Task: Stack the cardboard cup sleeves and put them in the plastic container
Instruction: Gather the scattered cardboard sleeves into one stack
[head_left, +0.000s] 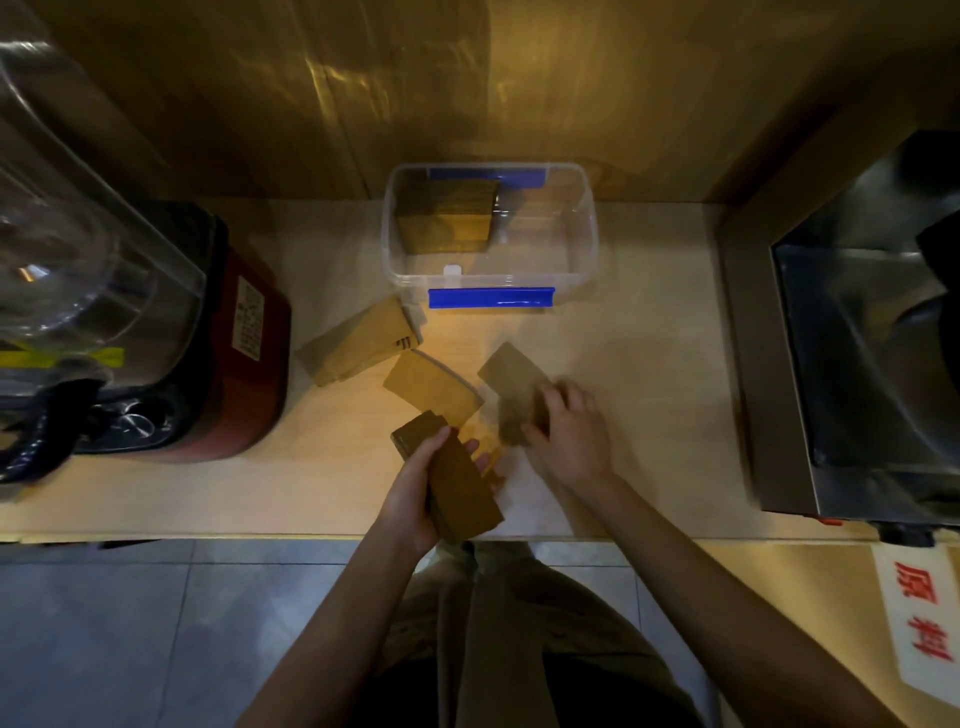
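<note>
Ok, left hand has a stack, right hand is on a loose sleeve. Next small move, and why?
Probably lift the sleeve under the right hand onto the stack in the left hand; two more sleeve groups remain on the counter.

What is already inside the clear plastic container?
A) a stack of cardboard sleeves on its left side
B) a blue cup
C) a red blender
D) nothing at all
A: a stack of cardboard sleeves sits in the left part of the plastic container, whose right part is bare.
</note>
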